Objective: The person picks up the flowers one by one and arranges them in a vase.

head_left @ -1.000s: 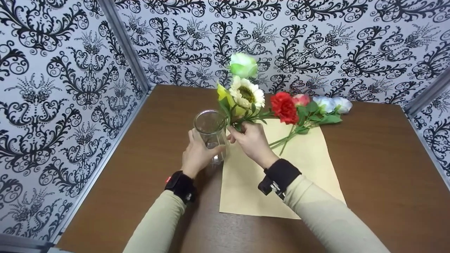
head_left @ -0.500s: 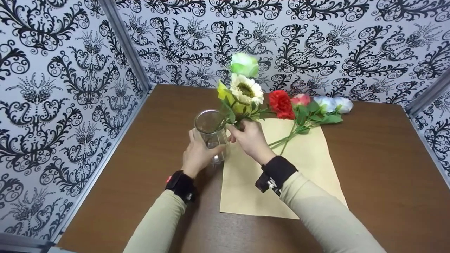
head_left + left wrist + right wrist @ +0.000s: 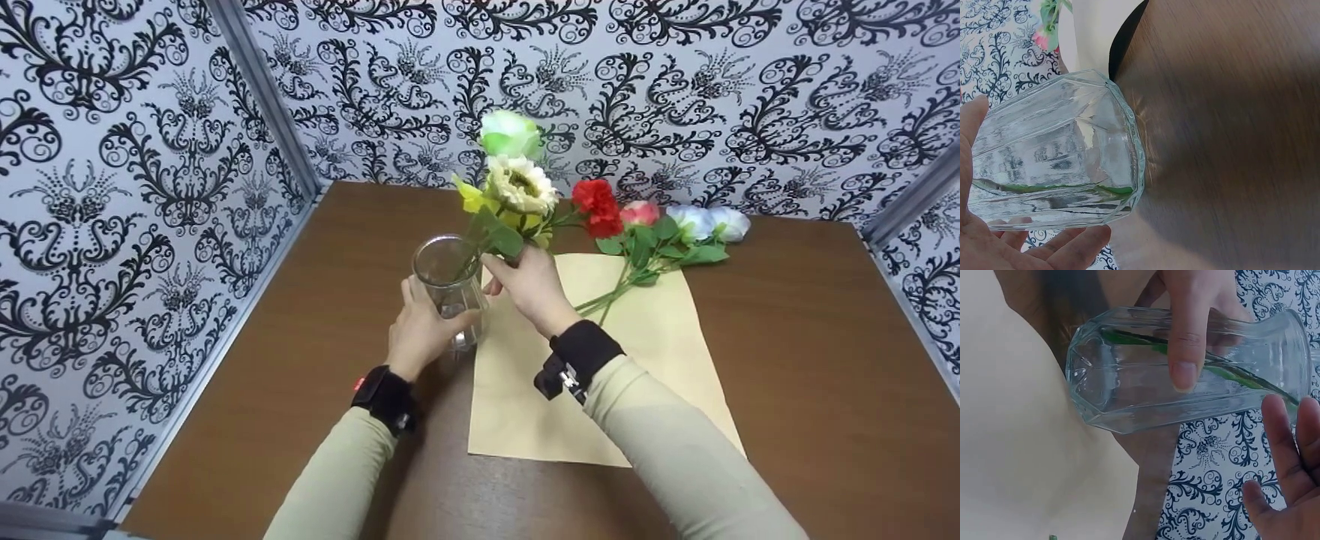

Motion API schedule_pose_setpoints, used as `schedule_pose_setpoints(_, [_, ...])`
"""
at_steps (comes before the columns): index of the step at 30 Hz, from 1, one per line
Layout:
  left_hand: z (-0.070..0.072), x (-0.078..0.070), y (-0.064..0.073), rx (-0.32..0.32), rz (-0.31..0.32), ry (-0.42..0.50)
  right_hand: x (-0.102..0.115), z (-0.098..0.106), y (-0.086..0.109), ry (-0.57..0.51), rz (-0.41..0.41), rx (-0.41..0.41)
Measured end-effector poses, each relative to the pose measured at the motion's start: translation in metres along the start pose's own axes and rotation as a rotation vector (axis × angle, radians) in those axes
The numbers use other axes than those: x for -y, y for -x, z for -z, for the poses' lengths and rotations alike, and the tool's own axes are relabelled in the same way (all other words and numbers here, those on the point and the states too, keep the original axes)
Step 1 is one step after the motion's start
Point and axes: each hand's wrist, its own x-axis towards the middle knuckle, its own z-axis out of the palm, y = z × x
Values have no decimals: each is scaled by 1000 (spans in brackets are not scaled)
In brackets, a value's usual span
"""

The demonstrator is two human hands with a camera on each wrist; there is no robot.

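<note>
A clear glass vase (image 3: 452,294) stands on the table at the paper's left edge, gripped round its side by my left hand (image 3: 424,328). Its thumb (image 3: 1188,346) lies across the glass in the right wrist view. At the vase's rim my right hand (image 3: 534,289) pinches a bunch of artificial flowers by the stems: a cream sunflower (image 3: 520,186), a pale green rose (image 3: 510,133), a yellow flower (image 3: 474,198) and a red carnation (image 3: 598,208). Green stems (image 3: 1235,375) run inside the vase almost to its bottom. The pinch point is partly hidden by leaves.
Tan paper (image 3: 555,397) lies right of the vase. On its far edge rest a pink flower (image 3: 640,213) and blue-white flowers (image 3: 690,223), their stems pointing towards me. Patterned walls (image 3: 360,97) enclose the brown table (image 3: 300,322) at the back and sides.
My right hand has shifted slightly left and away from me, turning the bunch. The sunflower and rose moved left, and the red carnation moved up. My left hand and the vase stayed put.
</note>
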Motion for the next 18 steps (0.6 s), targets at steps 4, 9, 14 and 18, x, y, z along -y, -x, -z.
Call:
schedule_pose_setpoints(4, [0,0,0,-4,-6,0,0,-1,-3,-22,6,-3])
schedule_pose_setpoints(9, [0,1,0,-11,-12,5,-1,-2,-6,-41,11,-6])
schedule_pose_setpoints(14, [1,2,0,-4,-5,9,-7,1,-6,-118,-48,25])
schedule_pose_setpoints(18, [1,1,0,15,3,7,-17,9,-4,-126,-96,51])
